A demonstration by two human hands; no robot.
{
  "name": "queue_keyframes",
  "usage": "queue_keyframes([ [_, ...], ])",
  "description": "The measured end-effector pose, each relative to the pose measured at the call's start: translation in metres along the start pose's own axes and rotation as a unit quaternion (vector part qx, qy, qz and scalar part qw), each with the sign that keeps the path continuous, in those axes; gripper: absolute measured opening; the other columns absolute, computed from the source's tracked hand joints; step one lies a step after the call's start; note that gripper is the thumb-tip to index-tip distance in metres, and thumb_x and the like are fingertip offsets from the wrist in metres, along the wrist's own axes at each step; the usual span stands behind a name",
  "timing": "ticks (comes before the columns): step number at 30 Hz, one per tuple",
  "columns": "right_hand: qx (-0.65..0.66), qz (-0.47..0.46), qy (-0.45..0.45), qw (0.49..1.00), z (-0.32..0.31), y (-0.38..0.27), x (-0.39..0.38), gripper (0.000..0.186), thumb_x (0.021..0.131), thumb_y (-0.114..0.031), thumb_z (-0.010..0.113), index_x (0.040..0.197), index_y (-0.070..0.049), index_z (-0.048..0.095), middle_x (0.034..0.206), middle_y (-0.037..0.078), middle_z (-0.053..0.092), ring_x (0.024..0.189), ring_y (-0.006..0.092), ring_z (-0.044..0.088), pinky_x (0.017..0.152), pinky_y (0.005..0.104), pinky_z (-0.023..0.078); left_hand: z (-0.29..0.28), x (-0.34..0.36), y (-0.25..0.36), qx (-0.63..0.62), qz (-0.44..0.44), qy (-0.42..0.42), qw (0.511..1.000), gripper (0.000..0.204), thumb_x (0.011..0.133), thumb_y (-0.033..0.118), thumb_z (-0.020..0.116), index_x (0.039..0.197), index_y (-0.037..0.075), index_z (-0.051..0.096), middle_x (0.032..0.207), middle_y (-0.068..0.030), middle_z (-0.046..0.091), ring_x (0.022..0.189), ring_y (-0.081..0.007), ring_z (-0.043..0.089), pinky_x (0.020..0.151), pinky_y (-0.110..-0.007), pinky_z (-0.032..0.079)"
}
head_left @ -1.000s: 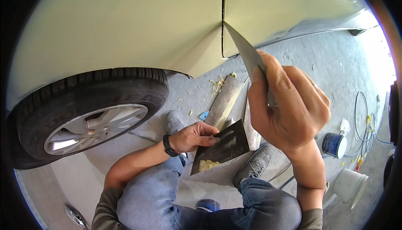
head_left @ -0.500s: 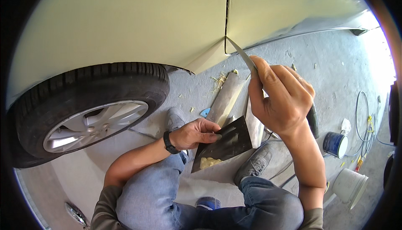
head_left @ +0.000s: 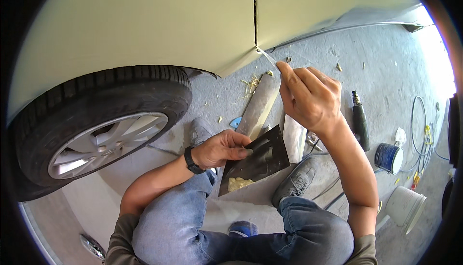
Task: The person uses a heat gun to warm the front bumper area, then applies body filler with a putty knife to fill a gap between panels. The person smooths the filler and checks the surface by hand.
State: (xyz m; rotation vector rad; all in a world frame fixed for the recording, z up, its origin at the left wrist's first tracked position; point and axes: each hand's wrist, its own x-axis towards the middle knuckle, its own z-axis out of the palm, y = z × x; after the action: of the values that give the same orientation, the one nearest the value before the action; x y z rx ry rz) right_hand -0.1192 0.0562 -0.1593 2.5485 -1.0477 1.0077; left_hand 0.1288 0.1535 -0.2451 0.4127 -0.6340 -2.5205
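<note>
My left hand (head_left: 223, 150) grips a dark flat plate (head_left: 264, 158) by its upper left edge, thumb on top. A lump of pale yellow putty (head_left: 238, 184) sits at the plate's lower left corner. In my right hand (head_left: 312, 97) is a thin putty spreader (head_left: 268, 57), pinched and seen nearly edge-on. Its tip meets the lower end of the dark seam (head_left: 255, 19) between two pale yellow car body panels (head_left: 144, 24). My right fingers cover the rest of the spreader.
A car wheel (head_left: 108, 142) stands at the left. Long blocks (head_left: 259, 106) lie on the floor beyond the plate. Farther right are a black air tool (head_left: 360, 124), a blue can (head_left: 388, 158), a white bucket (head_left: 405, 208) and a coiled hose (head_left: 420, 135).
My right hand has moved left and slightly up, bringing the spreader's tip to the seam's lower end. The spreader now shows narrower. My left hand and the plate have barely shifted.
</note>
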Motion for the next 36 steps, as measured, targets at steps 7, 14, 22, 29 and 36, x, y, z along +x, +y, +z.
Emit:
queue_keyframes([
  [7,-0.004,-0.022,0.01,1.0,0.011,0.011,-0.007,0.035,0.074,-0.003,0.074,0.108,-0.001,0.072,0.07,0.001,0.056,0.06,0.0139,0.06,0.048,0.0294,0.049,0.002,0.001,0.001,-0.006,-0.008,0.003,1.0,0.028,0.099,0.015,0.07,0.122,-0.001,0.069,0.112,-0.003,0.074,0.098,-0.006,0.066,0.091,-0.022,0.05],
  [14,-0.009,0.0,-0.05,0.999,0.024,0.022,-0.023,0.031,0.077,-0.004,0.071,0.108,-0.002,0.072,0.072,0.003,0.061,0.064,0.017,0.064,0.051,0.0319,0.052,0.0,0.0,0.0,-0.003,-0.004,0.008,1.0,0.029,0.099,0.015,0.07,0.123,-0.002,0.069,0.113,-0.004,0.074,0.099,-0.0066,0.066,0.092,-0.022,0.05],
  [22,0.217,0.24,-0.041,0.945,-0.029,0.006,-0.036,0.022,0.082,0.003,0.072,0.103,-0.002,0.078,0.091,0.015,0.075,0.076,0.0286,0.073,0.069,0.0305,0.057,-0.003,0.001,0.0,-0.057,0.03,0.032,0.997,0.029,0.102,0.012,0.063,0.129,-0.001,0.065,0.118,-0.0074,0.073,0.104,-0.0124,0.069,0.095,-0.027,0.053],
  [29,0.266,0.312,-0.233,0.882,-0.027,0.026,-0.074,0.028,0.086,0.007,0.063,0.113,0.001,0.07,0.1,0.02,0.073,0.096,0.0377,0.071,0.085,0.0412,0.056,0.006,-0.01,0.018,0.001,0.1,0.135,0.986,0.028,0.107,0.023,0.055,0.13,0.012,0.065,0.089,-0.0092,0.069,0.072,-0.0204,0.061,0.067,-0.035,0.048],
  [36,0.138,0.116,0.158,0.971,-0.012,0.055,0.002,0.061,0.088,0.007,0.059,0.147,-0.008,0.053,0.098,0.016,0.054,0.088,0.0341,0.056,0.085,0.0433,0.049,0.104,-0.058,0.106,0.348,-0.032,0.225,0.91,0.022,0.1,0.018,0.069,0.11,-0.002,0.068,0.095,0.0028,0.067,0.08,-0.0018,0.055,0.068,-0.019,0.042],
])
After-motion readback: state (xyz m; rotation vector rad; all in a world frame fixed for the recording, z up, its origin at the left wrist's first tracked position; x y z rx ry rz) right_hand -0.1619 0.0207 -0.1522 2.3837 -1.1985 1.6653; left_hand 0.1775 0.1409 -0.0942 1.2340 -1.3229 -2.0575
